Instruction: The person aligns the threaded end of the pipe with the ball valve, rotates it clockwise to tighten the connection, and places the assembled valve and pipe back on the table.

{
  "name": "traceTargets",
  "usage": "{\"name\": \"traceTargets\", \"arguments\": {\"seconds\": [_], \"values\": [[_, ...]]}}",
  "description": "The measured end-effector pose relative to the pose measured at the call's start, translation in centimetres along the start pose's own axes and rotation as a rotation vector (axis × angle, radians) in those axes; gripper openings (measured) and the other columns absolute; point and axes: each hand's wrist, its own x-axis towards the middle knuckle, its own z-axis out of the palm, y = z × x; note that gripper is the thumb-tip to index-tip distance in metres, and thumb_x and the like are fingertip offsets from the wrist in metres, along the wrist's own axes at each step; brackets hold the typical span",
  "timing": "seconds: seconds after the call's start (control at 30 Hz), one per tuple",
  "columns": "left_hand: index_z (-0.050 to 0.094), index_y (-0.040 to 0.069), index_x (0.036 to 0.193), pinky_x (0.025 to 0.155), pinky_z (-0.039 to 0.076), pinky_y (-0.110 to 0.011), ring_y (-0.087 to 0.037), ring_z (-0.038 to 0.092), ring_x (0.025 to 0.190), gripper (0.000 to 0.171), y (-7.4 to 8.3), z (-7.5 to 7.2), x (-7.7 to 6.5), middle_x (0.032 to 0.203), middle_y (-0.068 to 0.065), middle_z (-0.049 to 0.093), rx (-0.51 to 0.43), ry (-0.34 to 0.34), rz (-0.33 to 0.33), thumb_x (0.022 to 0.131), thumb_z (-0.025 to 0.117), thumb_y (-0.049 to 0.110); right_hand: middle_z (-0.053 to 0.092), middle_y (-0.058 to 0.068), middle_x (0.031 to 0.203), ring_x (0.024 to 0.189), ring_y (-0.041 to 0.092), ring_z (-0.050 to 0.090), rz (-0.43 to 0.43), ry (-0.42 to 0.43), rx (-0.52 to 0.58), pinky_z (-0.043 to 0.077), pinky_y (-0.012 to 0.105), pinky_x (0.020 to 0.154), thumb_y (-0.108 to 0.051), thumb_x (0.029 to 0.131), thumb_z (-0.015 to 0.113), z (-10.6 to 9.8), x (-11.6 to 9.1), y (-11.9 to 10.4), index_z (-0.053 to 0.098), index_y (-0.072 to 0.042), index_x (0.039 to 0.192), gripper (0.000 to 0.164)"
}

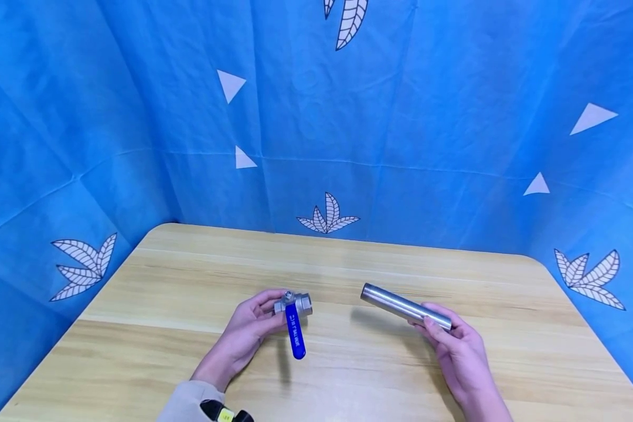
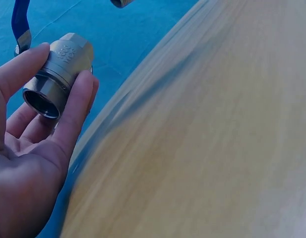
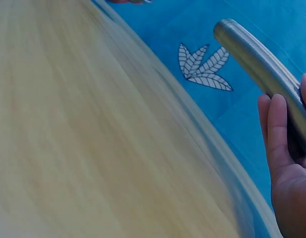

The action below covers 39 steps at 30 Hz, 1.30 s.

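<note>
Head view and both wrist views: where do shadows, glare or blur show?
Head view: soft shadows below the valve and pipe on the table, pale sheen toward the bottom; left wrist view: table grain looks smeared, crossed by a dark streak; right wrist view: grain smeared too, bright highlight along the pipe.

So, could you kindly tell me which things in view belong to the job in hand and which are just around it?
Part of the job:
ball valve, in the left fingers
metal pipe, in the right fingers

Just around:
wooden table
blue patterned cloth
</note>
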Motion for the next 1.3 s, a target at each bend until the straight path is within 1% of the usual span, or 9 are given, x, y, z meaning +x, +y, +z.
{"name": "traceTargets", "arguments": {"seconds": [0.1, 0.23, 0.3, 0.53, 0.7, 0.87, 1.0, 1.17, 1.3], "values": [[0.053, 0.002, 0.151, 0.106, 0.060, -0.029, -0.017, 0.072, 0.123, 0.063, -0.02, 0.07, 0.10, 0.149, -0.016, 0.066, 0.012, 0.016, -0.011, 0.093, 0.078, 0.006, 0.078, 0.000, 0.119, 0.105, 0.015, 0.080, 0.028, 0.027, -0.056, 0.063, 0.028, 0.100, 0.006, 0.105, 0.058, 0.54, 0.03, -0.03, 0.078, -0.011, 0.124, 0.032], [0.054, 0.006, 0.148, 0.104, 0.061, -0.034, -0.023, 0.072, 0.125, 0.061, 0.01, 0.14, 0.21, 0.149, -0.017, 0.066, 0.012, 0.037, -0.020, 0.094, 0.079, 0.009, 0.074, 0.000, 0.122, 0.105, 0.016, 0.079, 0.049, 0.060, -0.120, 0.063, 0.027, 0.099, 0.001, 0.106, 0.060, 0.92, 0.06, -0.02, 0.075, -0.012, 0.129, 0.030], [0.054, 0.006, 0.146, 0.103, 0.062, -0.036, -0.025, 0.073, 0.124, 0.058, 0.06, 0.19, 0.24, 0.149, -0.018, 0.066, 0.009, 0.043, -0.018, 0.094, 0.079, 0.009, 0.073, 0.000, 0.122, 0.104, 0.016, 0.079, 0.046, 0.069, -0.123, 0.064, 0.027, 0.098, -0.001, 0.107, 0.060, 0.94, 0.07, 0.01, 0.074, -0.012, 0.130, 0.030], [0.054, 0.002, 0.145, 0.101, 0.063, -0.037, -0.024, 0.076, 0.116, 0.057, 0.12, 0.22, 0.42, 0.147, -0.019, 0.067, -0.010, 0.030, -0.017, 0.094, 0.078, 0.007, 0.070, 0.001, 0.123, 0.109, 0.016, 0.077, 0.031, 0.056, -0.112, 0.064, 0.028, 0.099, -0.004, 0.109, 0.057, 0.87, 0.09, 0.10, 0.073, -0.009, 0.131, 0.028], [0.054, 0.003, 0.145, 0.102, 0.063, -0.037, -0.022, 0.076, 0.115, 0.055, 0.10, 0.25, 0.40, 0.145, -0.018, 0.069, 0.012, 0.030, -0.023, 0.095, 0.077, 0.008, 0.070, 0.002, 0.123, 0.111, 0.015, 0.074, 0.019, 0.058, -0.129, 0.064, 0.028, 0.099, 0.001, 0.107, 0.059, 0.82, 0.02, 0.22, 0.072, -0.006, 0.131, 0.029], [0.056, 0.006, 0.145, 0.104, 0.059, -0.033, -0.021, 0.073, 0.121, 0.055, 0.09, 0.27, 0.30, 0.145, -0.016, 0.069, 0.034, 0.041, -0.042, 0.095, 0.076, 0.007, 0.075, -0.002, 0.114, 0.104, 0.012, 0.074, -0.002, 0.055, -0.125, 0.065, 0.029, 0.096, 0.010, 0.101, 0.062, 0.93, -0.17, 0.42, 0.074, -0.007, 0.125, 0.032], [0.057, 0.007, 0.145, 0.104, 0.058, -0.033, -0.022, 0.072, 0.124, 0.054, 0.16, 0.38, 0.25, 0.145, -0.015, 0.069, 0.039, 0.056, -0.050, 0.095, 0.076, 0.008, 0.078, -0.002, 0.112, 0.100, 0.010, 0.076, -0.001, 0.039, -0.112, 0.066, 0.029, 0.093, 0.014, 0.097, 0.063, 1.14, -0.20, 0.46, 0.077, -0.009, 0.120, 0.035], [0.058, 0.009, 0.145, 0.104, 0.058, -0.032, -0.021, 0.072, 0.123, 0.053, 0.18, 0.42, 0.26, 0.145, -0.015, 0.070, 0.038, 0.068, -0.057, 0.095, 0.076, 0.010, 0.080, 0.001, 0.114, 0.101, 0.013, 0.079, 0.023, 0.002, -0.117, 0.066, 0.030, 0.092, 0.014, 0.097, 0.063, 1.16, -0.17, 0.41, 0.077, -0.008, 0.123, 0.037], [0.057, 0.007, 0.145, 0.105, 0.057, -0.032, -0.020, 0.073, 0.121, 0.054, 0.13, 0.38, 0.22, 0.143, -0.015, 0.071, 0.036, 0.053, -0.050, 0.095, 0.076, 0.009, 0.080, 0.002, 0.116, 0.104, 0.013, 0.079, 0.048, -0.035, -0.129, 0.065, 0.030, 0.094, 0.013, 0.099, 0.062, 1.06, -0.15, 0.42, 0.078, -0.008, 0.123, 0.036]]}}
